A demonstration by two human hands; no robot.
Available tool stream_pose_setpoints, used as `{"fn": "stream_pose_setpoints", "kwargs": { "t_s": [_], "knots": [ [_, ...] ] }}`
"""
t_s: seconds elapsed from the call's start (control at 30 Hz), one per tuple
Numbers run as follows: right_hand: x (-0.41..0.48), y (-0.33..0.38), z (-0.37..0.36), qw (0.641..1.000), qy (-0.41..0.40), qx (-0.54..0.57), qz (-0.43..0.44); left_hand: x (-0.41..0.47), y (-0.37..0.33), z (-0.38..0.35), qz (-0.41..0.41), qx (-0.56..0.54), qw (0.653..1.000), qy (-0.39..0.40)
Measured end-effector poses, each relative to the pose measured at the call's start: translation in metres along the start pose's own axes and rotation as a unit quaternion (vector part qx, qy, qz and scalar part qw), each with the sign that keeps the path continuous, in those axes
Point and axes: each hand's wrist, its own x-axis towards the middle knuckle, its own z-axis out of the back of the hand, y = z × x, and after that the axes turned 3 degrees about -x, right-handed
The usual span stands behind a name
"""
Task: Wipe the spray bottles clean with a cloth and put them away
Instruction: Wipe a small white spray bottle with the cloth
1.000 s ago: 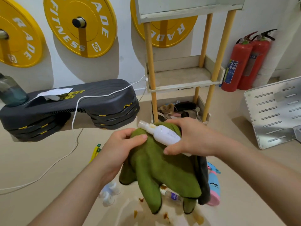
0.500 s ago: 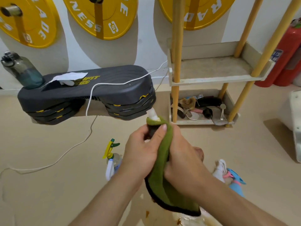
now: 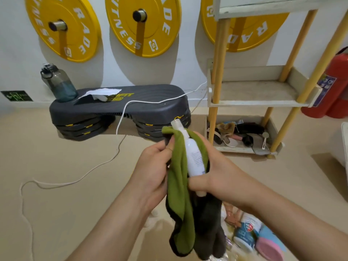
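A slim white spray bottle (image 3: 194, 157) stands nearly upright in mid-air, its clear nozzle cap pointing up. A green cloth with a dark underside (image 3: 181, 202) is draped round the bottle and hangs down below both hands. My left hand (image 3: 153, 166) grips the cloth at the bottle's left side. My right hand (image 3: 216, 172) grips the bottle's lower half from the right, fingers curled round it. More bottles and containers (image 3: 246, 232) lie on the floor under my right forearm.
A wooden shelf rack (image 3: 259, 95) stands ahead on the right, its middle shelf bare and its bottom shelf holding clutter. A dark step platform (image 3: 120, 110) with a water bottle (image 3: 60, 83) sits ahead on the left. A white cable (image 3: 75, 179) trails across the floor. Red fire extinguishers (image 3: 337, 85) stand at the far right.
The cloth has opened away from the bottle, so the white body now shows. The bottle turned from lying across to nearly upright, and the view shifted up and left.
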Motion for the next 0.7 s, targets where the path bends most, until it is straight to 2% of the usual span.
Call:
{"fn": "stream_pose_setpoints", "kwargs": {
  "t_s": [0.07,0.1,0.17,0.23,0.3,0.33,0.4,0.47,0.6,0.7],
  "knots": [
    [-0.006,0.003,0.003,0.999,0.006,0.025,-0.033,-0.011,0.002,-0.002,-0.003,0.029,0.998,0.049],
    [-0.009,0.004,0.0,1.0,0.0,-0.005,-0.031,-0.015,0.005,-0.004,-0.016,0.069,0.997,0.043],
    [-0.014,0.003,-0.012,0.992,-0.033,-0.124,0.015,-0.019,0.011,-0.009,-0.053,0.148,0.988,-0.005],
    [-0.022,0.002,-0.024,0.984,-0.063,-0.161,0.054,-0.02,0.016,-0.012,-0.089,0.183,0.978,-0.048],
    [-0.032,0.004,-0.019,0.994,-0.063,-0.088,0.024,-0.018,0.015,-0.016,-0.109,0.186,0.974,-0.075],
    [-0.035,0.005,-0.014,0.999,-0.04,-0.009,-0.013,-0.016,0.012,-0.018,-0.114,0.178,0.973,-0.092],
    [-0.04,0.007,-0.004,0.986,0.026,0.14,-0.088,-0.014,0.008,-0.02,-0.098,0.134,0.978,-0.128],
    [-0.038,0.004,0.003,0.976,0.044,0.176,-0.118,-0.012,0.002,-0.023,-0.081,0.089,0.984,-0.134],
    [-0.029,0.001,0.005,0.989,-0.012,0.109,-0.094,-0.005,-0.003,-0.025,-0.109,0.07,0.982,-0.139],
    [-0.019,-0.001,-0.001,0.995,-0.026,-0.028,-0.092,0.0,-0.002,-0.024,-0.136,0.093,0.974,-0.155]
  ]
}}
